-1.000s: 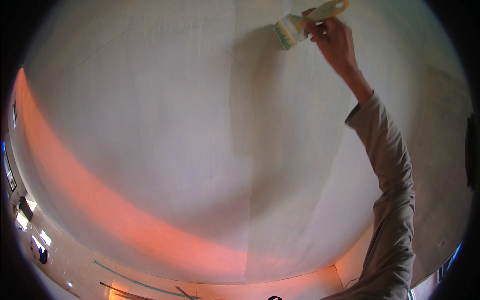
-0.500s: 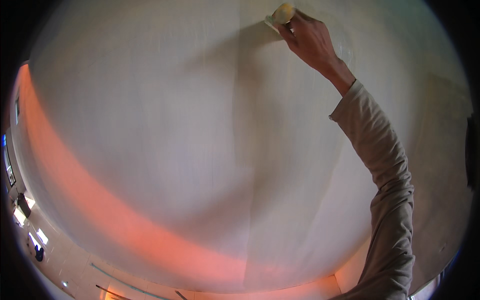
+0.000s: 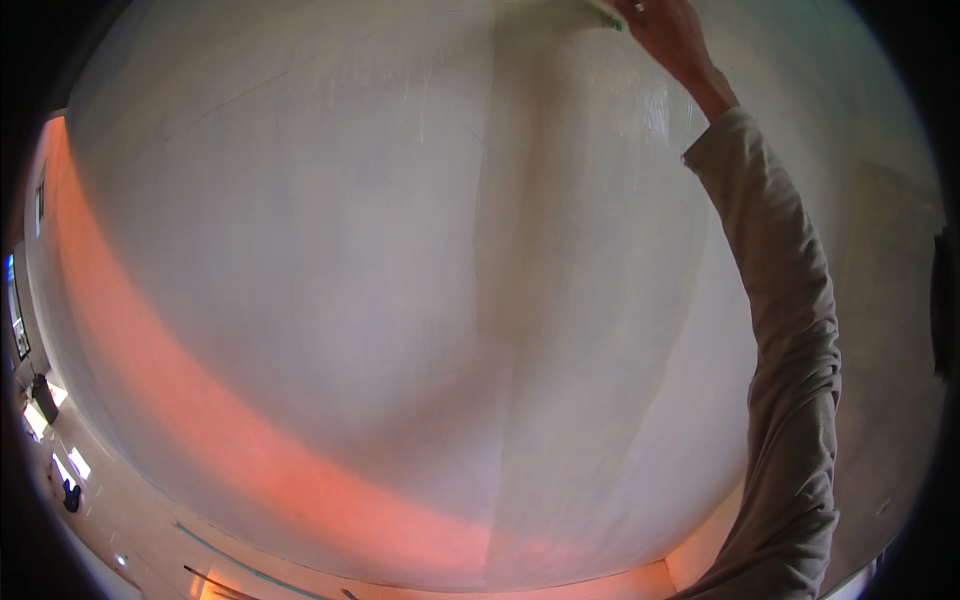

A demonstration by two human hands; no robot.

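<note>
My right hand [image 3: 665, 30] is raised to the top edge of the view, its fingers closed round a wide flat brush-like tool [image 3: 607, 14]. Only a strip of that tool shows, with a greenish edge; the rest is cut off by the frame. It is held at a large pale grey wall [image 3: 350, 250]. Below the hand runs a darker, damp-looking vertical band [image 3: 540, 220], with shiny wet streaks [image 3: 657, 112] close to the wrist. My right arm, in a tan sleeve, stretches up from the lower right. My left hand is out of view.
An orange band of light [image 3: 250, 440] curves across the lower wall. At lower left lie a tiled floor [image 3: 130, 510], long thin strips [image 3: 235, 555] and a dark object [image 3: 71, 496]. A window [image 3: 17, 305] is at the far left, and a dark shape [image 3: 942, 305] at the right rim.
My right hand has moved up and slightly right along the wall, carrying the tool mostly out of the frame. The forearm has risen with it.
</note>
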